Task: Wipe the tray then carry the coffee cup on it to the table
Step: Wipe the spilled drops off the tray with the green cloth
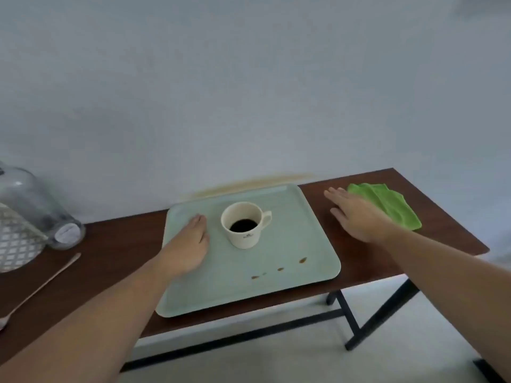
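Observation:
A pale green tray [276,288] lies on a dark wooden table [116,250]. On it stands a cream coffee cup [244,225] with dark coffee inside, its handle to the right. Several brown coffee stains [280,269] mark the tray's near right part. My left hand [190,244] rests flat on the tray, just left of the cup, holding nothing. My right hand [356,214] hovers open over the table right of the tray, its far edge overlapping a folded green cloth [392,208].
A glass jar [36,208] lies on its side at the far left, next to a patterned white object [16,241]. A long spoon [41,288] lies near the table's left front. The table's right end and black metal legs [348,319] show above a light floor.

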A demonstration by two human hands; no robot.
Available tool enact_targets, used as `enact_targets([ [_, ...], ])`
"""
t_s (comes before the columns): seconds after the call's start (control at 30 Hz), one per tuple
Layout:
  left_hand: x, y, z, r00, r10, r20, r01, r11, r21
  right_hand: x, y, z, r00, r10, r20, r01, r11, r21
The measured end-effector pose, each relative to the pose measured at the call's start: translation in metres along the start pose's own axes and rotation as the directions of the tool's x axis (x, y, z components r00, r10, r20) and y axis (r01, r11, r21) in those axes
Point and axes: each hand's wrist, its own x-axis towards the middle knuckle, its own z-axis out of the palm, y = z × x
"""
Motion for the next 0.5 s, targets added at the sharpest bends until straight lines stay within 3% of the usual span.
enact_targets([
  [0.27,0.002,0.001,0.027,0.983,0.067,-0.169,-0.031,0.977,0.209,0.009,0.032,0.008,0.998,0.060,0.016,-0.060,0.997,-0.040],
  [0.5,0.001,0.003,0.028,0.974,0.085,-0.208,-0.027,0.963,0.267,0.011,0.034,0.031,0.960,0.277,0.037,-0.270,0.953,-0.139],
])
